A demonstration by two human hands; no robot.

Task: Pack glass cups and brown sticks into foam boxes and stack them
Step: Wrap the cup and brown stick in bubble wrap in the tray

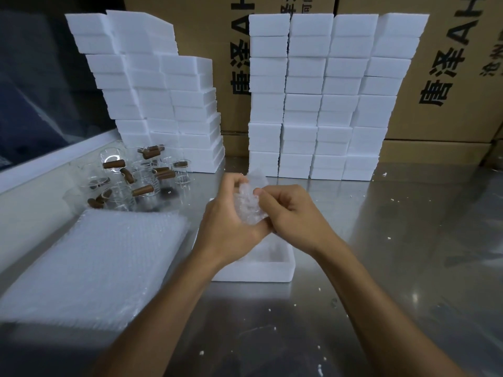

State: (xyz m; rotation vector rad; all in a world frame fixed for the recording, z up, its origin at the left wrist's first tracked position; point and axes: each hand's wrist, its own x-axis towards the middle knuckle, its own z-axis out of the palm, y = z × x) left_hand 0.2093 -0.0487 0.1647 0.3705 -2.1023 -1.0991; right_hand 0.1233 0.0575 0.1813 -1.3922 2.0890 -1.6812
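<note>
A bundle of bubble wrap (249, 205) sits between both hands above the table's middle. My left hand (227, 227) grips it from the left, and my right hand (291, 210) pinches it from the right. What the wrap encloses is hidden. Directly below the hands lies an open white foam box (272, 268), partly covered by my wrists. At the left rear stands a cluster of clear glass cups (141, 183) with brown sticks (113, 164) lying among and on them.
A stack of bubble wrap sheets (89, 265) lies at the front left. Tall stacks of white foam boxes stand at the back left (163, 99) and back centre (326, 104), against brown cartons (449, 77). Foam crumbs dot the steel table (408, 240).
</note>
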